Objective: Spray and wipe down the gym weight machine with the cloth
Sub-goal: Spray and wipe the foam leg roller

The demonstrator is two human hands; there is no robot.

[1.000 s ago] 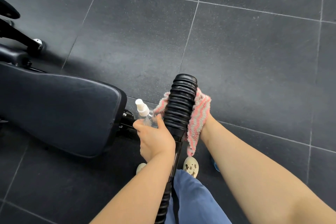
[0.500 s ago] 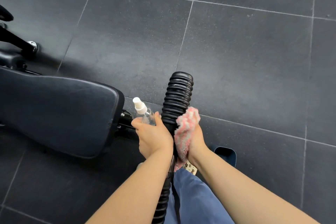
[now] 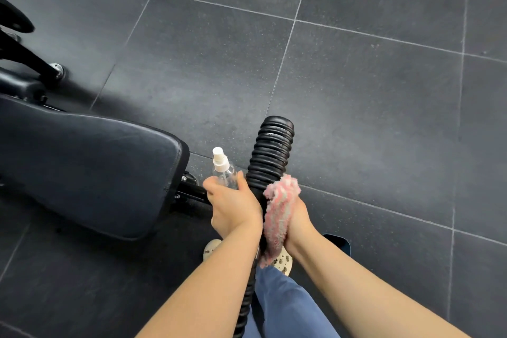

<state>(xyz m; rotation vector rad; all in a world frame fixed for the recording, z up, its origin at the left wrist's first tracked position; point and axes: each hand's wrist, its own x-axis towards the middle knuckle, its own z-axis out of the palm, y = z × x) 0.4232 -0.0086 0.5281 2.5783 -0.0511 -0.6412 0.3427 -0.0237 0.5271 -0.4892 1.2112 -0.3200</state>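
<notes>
Pink cloth (image 3: 279, 210) in right hand (image 3: 297, 218) against ribbed handle (image 3: 270, 156), no readable writing

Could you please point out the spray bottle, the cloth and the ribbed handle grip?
spray bottle (image 3: 220, 161): head view, white nozzle cap.
cloth (image 3: 277, 214): head view, middle of the pink fabric.
ribbed handle grip (image 3: 270, 153): head view, upper ribs.

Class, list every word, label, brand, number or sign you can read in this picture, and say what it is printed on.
None: no readable text shows anywhere.
Spray bottle in the left hand: clear, no label visible.
Cloth in the right hand: pink and white stripes only.
Ribbed handle and seat pad: plain black, no markings.
Shoe: dark spots, a pattern, not letters.
</notes>
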